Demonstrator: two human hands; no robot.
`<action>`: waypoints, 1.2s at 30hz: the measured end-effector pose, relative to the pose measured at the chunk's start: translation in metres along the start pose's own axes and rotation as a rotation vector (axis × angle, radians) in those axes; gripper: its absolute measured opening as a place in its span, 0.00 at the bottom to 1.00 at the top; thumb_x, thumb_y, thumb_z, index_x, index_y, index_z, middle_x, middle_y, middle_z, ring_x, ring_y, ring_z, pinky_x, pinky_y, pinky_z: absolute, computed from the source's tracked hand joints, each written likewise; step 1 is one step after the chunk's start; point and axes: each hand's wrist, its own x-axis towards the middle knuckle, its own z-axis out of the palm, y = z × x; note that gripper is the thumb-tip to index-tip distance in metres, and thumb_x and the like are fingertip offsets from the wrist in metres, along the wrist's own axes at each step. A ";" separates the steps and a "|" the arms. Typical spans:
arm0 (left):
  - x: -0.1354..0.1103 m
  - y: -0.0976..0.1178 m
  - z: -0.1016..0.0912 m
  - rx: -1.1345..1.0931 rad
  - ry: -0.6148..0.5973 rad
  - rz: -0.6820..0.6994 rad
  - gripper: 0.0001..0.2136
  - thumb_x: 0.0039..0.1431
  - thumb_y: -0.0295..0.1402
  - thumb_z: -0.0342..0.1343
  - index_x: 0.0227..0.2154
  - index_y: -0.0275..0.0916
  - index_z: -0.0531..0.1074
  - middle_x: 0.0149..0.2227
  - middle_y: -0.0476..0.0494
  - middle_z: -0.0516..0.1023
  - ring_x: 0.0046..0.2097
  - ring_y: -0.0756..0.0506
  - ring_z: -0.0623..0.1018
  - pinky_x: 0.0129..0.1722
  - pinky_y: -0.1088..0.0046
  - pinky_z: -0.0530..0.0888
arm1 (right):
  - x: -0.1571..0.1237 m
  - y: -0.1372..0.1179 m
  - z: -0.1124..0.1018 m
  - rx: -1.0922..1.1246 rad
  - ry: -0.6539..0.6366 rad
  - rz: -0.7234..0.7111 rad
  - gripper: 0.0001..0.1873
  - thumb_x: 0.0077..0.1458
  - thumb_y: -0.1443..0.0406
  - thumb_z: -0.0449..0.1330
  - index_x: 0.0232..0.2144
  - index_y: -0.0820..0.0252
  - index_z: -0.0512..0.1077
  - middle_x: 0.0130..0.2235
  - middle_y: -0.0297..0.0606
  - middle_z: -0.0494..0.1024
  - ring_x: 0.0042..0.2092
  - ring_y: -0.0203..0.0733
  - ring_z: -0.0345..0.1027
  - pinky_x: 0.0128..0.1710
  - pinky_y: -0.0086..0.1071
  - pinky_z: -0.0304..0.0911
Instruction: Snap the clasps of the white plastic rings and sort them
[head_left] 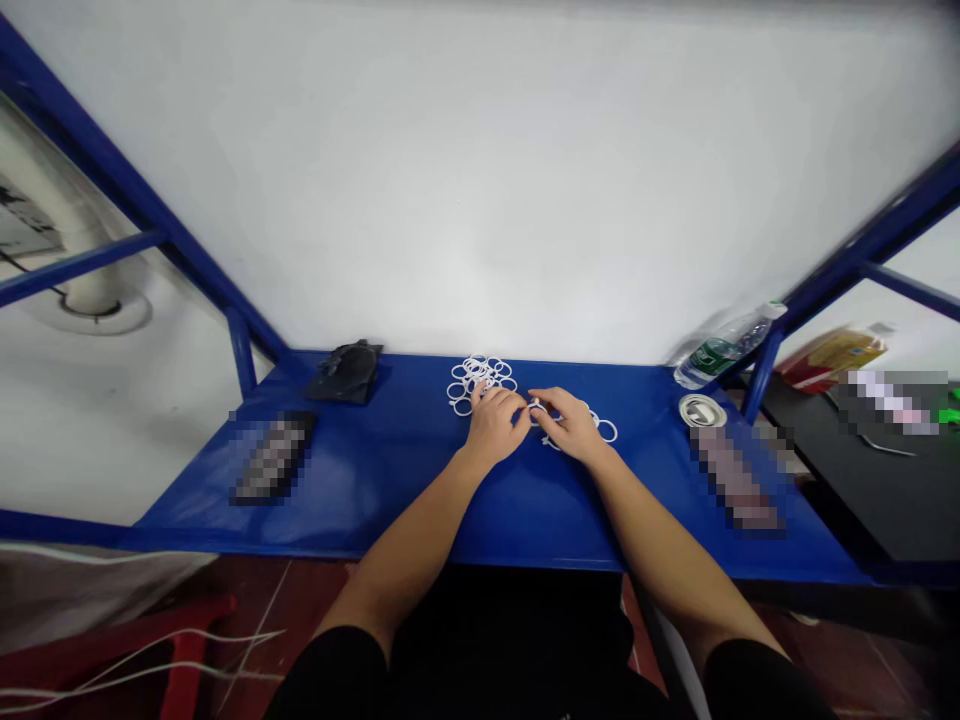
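My right hand (568,425) is closed, thumb and fingers pinching a white plastic curtain ring (536,408) with a small knob on its edge. Right beside it, my left hand (495,424) has its fingers curled and its thumb and index finger close to that ring. What the left fingers grip, if anything, is hidden. Behind my left hand lies a loose pile of white rings (480,370), partly covered by its fingers. A few more rings (607,431) lie under and to the right of my right hand.
The blue tabletop (360,450) meets a white wall. A black plastic bag (349,372) and a blurred dark object (274,458) lie left. At right are a water bottle (727,345), a white tape roll (702,411) and a blurred object (739,480). Blue metal posts (763,375) flank the table.
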 end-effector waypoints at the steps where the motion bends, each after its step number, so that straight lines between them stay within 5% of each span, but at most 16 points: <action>1: 0.000 0.001 0.000 0.002 -0.006 -0.007 0.05 0.66 0.31 0.57 0.32 0.44 0.74 0.38 0.49 0.83 0.47 0.43 0.80 0.70 0.49 0.56 | 0.000 0.000 0.000 0.002 0.000 0.000 0.16 0.70 0.60 0.57 0.56 0.53 0.74 0.42 0.40 0.80 0.39 0.43 0.74 0.40 0.37 0.71; 21: -0.004 0.004 -0.001 -0.033 -0.002 0.016 0.05 0.68 0.32 0.54 0.35 0.44 0.72 0.40 0.49 0.83 0.49 0.43 0.79 0.69 0.52 0.57 | -0.002 0.004 0.004 0.017 -0.088 0.011 0.18 0.69 0.67 0.51 0.56 0.52 0.73 0.49 0.43 0.81 0.49 0.47 0.75 0.50 0.43 0.70; 28: -0.001 0.001 -0.002 -0.007 0.007 0.019 0.05 0.67 0.32 0.55 0.33 0.44 0.73 0.40 0.50 0.83 0.49 0.43 0.79 0.69 0.52 0.56 | -0.002 0.003 0.004 0.038 -0.142 0.030 0.10 0.68 0.66 0.52 0.45 0.55 0.72 0.40 0.40 0.79 0.40 0.44 0.73 0.42 0.38 0.68; 36: -0.001 0.005 0.001 0.014 -0.069 0.111 0.07 0.70 0.35 0.56 0.34 0.44 0.75 0.44 0.48 0.84 0.54 0.43 0.78 0.70 0.50 0.52 | 0.000 0.006 0.001 0.135 -0.085 -0.021 0.12 0.56 0.73 0.51 0.33 0.56 0.72 0.33 0.36 0.77 0.34 0.42 0.72 0.38 0.34 0.66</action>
